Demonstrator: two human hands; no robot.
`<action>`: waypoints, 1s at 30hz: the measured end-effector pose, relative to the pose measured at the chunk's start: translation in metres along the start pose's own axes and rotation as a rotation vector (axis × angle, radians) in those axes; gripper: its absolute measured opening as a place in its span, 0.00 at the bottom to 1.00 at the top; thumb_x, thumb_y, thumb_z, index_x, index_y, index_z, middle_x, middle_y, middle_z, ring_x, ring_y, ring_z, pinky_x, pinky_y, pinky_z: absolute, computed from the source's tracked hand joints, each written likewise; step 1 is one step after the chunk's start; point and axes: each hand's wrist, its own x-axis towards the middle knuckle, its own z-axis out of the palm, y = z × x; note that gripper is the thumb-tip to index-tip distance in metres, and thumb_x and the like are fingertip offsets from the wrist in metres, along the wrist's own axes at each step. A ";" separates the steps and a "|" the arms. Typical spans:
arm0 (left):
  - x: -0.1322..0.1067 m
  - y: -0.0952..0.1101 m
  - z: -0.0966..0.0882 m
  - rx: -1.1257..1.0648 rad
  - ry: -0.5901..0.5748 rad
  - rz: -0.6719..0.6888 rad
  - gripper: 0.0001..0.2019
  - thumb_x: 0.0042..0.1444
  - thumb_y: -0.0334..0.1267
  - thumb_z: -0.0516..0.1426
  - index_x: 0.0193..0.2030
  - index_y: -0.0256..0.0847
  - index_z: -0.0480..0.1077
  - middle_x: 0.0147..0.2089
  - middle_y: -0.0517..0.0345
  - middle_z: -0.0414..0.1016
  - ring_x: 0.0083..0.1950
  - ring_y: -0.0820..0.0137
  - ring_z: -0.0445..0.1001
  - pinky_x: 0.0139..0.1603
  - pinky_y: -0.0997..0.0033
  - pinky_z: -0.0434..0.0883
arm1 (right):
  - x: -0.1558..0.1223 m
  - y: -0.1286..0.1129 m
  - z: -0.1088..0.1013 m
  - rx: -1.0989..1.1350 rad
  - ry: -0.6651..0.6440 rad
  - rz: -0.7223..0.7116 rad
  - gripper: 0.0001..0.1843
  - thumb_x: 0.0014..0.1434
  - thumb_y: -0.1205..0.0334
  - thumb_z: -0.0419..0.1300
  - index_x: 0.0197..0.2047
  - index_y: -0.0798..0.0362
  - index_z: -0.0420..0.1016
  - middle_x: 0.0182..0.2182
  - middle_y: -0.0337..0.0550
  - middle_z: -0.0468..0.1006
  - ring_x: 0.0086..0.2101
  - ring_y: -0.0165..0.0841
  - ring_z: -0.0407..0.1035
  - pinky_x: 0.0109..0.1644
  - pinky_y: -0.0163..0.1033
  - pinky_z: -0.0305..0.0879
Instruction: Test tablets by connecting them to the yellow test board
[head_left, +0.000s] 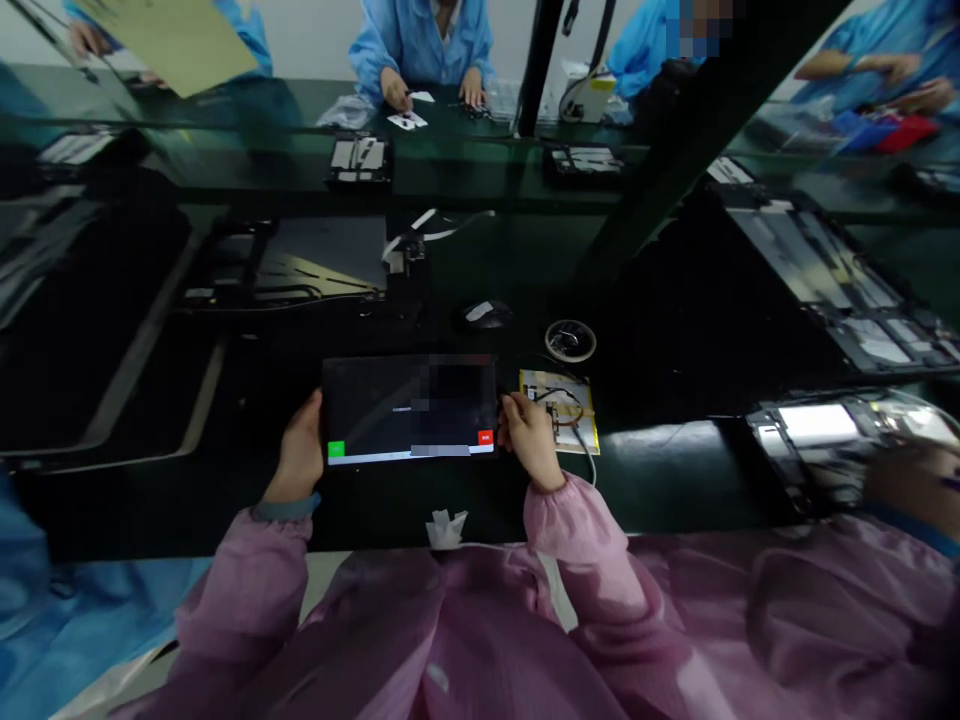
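A dark tablet lies on the green bench in front of me, its screen lit with a green square at lower left and a red square at lower right. My left hand grips the tablet's left edge, fingers curled round it. My right hand is closed at the tablet's right edge, thumb and fingers pinched against its side. A yellow-backed circuit board with wires and a cable lies just right of that hand.
A roll of tape and a black mouse lie beyond the tablet. A crumpled white wipe sits at the bench's near edge. Opened devices lie at right. Co-workers in blue coats work across the bench.
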 end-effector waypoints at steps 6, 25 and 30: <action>-0.003 0.000 -0.008 0.052 -0.138 0.072 0.11 0.57 0.39 0.60 0.46 0.42 0.77 0.56 0.56 0.75 0.66 0.64 0.63 0.70 0.64 0.55 | 0.004 0.001 0.000 -0.011 0.001 0.015 0.21 0.61 0.42 0.50 0.27 0.51 0.62 0.17 0.33 0.67 0.13 0.25 0.60 0.15 0.31 0.51; -0.011 0.017 -0.036 0.131 -0.745 0.006 0.41 0.43 0.25 0.62 0.66 0.52 0.60 0.65 0.57 0.66 0.68 0.59 0.59 0.66 0.65 0.58 | 0.011 0.008 0.002 -0.049 0.070 -0.022 0.22 0.57 0.39 0.52 0.27 0.51 0.63 0.14 0.32 0.65 0.13 0.25 0.58 0.15 0.31 0.51; -0.011 0.018 -0.038 0.114 -0.776 0.013 0.41 0.42 0.25 0.63 0.65 0.52 0.61 0.67 0.56 0.63 0.71 0.58 0.54 0.67 0.61 0.57 | 0.009 0.004 0.003 -0.048 0.082 -0.017 0.23 0.56 0.38 0.53 0.26 0.50 0.62 0.15 0.32 0.65 0.13 0.25 0.59 0.15 0.31 0.51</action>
